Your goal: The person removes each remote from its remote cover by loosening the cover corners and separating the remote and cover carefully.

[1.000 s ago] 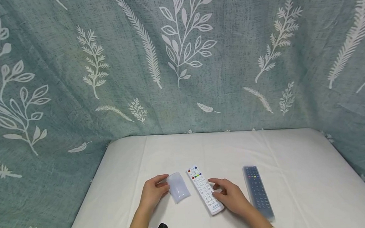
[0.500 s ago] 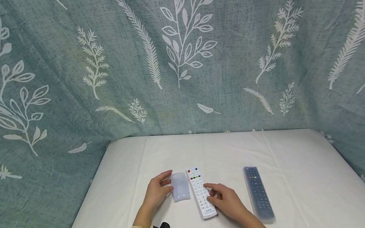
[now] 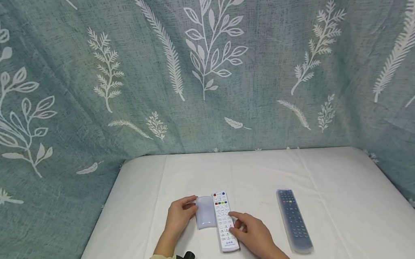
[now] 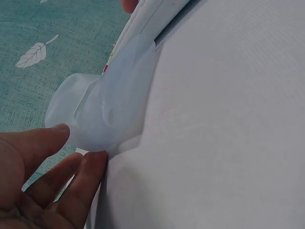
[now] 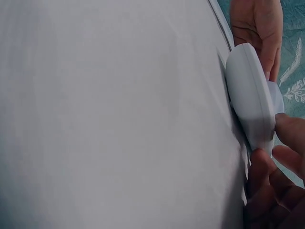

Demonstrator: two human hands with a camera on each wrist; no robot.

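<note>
A white remote control (image 3: 225,242) with coloured buttons lies lengthwise on the white table. Along its left side is a short translucent plastic sleeve (image 3: 205,215), bluish and slightly bulged. My left hand (image 3: 179,217) touches the sleeve's left edge with its fingertips; in the left wrist view the thumb is at the upper corner of the sleeve (image 4: 116,95) and other fingers are low beside it. At the remote's right edge, my right hand (image 3: 254,233) rests its forefinger and thumb tips, fingers loosely bent. The right wrist view shows the remote's end (image 5: 245,90) beside those fingertips.
Farther right lies a dark remote control (image 3: 294,220) in a translucent cover, parallel to the right forearm's far side. A white cloth covers the table (image 3: 153,178). Behind it hangs a blue-green curtain (image 3: 265,117) with white leaf prints.
The white remote has turned and slid left, from slanted to nearly straight, with my right hand at its edge. The sleeve has straightened and shifted slightly right beside it.
</note>
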